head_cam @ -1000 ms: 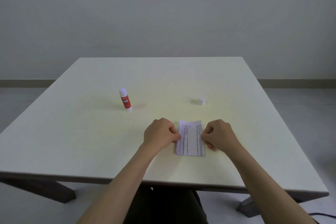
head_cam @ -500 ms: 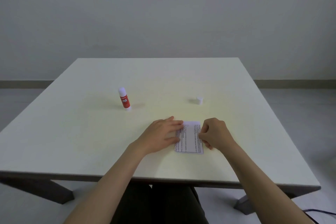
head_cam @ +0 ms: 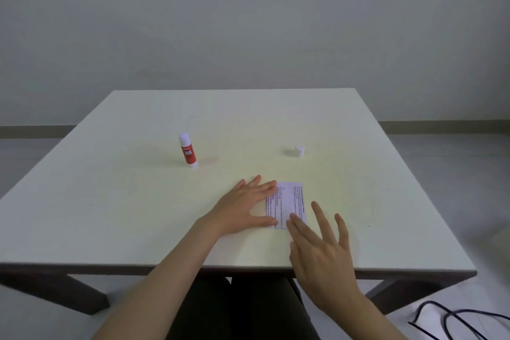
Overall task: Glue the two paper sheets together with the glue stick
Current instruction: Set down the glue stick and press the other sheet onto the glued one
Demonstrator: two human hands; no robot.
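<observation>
A small printed paper sheet (head_cam: 289,200) lies flat near the table's front middle; I cannot tell whether a second sheet lies under it. My left hand (head_cam: 245,207) rests flat, fingers spread, its fingertips and thumb on the paper's left edge. My right hand (head_cam: 321,246) is open with fingers apart, nearer to me, its fingertips over the paper's lower right corner. The red glue stick (head_cam: 188,154) stands upright and uncapped at the left, apart from both hands. Its white cap (head_cam: 299,151) sits to the right, beyond the paper.
The white table (head_cam: 110,215) has its front edge close to me. Dark cables (head_cam: 452,320) lie on the floor at the lower right. A grey wall stands behind the table.
Both hands have opened from pinching the paper's edges. The left now lies flat on the left edge. The right has pulled back toward me with its fingers spread.
</observation>
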